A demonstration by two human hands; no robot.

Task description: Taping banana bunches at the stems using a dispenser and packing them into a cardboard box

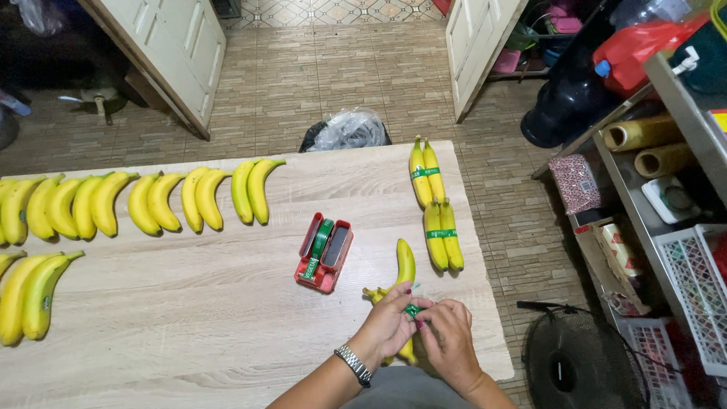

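Both my hands meet over a pair of yellow bananas (404, 265) near the front right of the wooden table (189, 303). My left hand (390, 322), with a metal watch on the wrist, and my right hand (450, 341) pinch a strip of green tape (411, 310) around the bananas. A red tape dispenser (324, 252) with a green roll stands just left of them. Two taped banana pairs (425, 173) (442, 236) lie further back on the right.
Rows of loose bananas (151, 201) line the table's left side, with more at the left edge (30, 291). A bin with a plastic bag (347, 130) stands behind the table. A fan (575, 363) and a metal shelf (644, 189) stand to the right.
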